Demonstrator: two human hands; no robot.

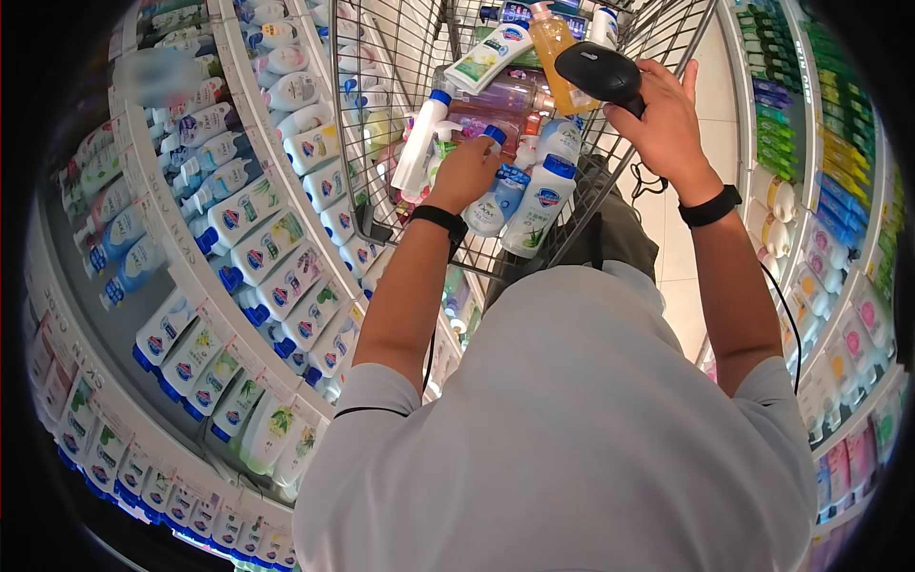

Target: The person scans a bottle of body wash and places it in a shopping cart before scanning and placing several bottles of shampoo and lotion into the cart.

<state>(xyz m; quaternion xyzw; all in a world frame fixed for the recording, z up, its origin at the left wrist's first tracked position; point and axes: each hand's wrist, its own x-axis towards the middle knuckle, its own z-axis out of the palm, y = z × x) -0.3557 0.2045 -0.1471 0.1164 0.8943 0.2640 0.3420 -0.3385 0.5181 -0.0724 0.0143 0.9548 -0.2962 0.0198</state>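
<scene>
My left hand reaches into a wire shopping cart, its fingers closed around a bottle with a blue cap; most of that bottle is hidden. My right hand grips a black handheld barcode scanner over the cart's right side. Below the scanner stands a pump bottle of amber liquid. Close to my left hand are a white bottle with a blue cap, a blue-and-white Dove bottle and a white body wash bottle with a blue cap. Another white-and-green bottle lies further in.
Shelves of body wash bottles rise close along the left. More shelves with colourful packs line the right side. Pale floor tiles run between the cart and the right shelves. A black cord hangs below my right hand.
</scene>
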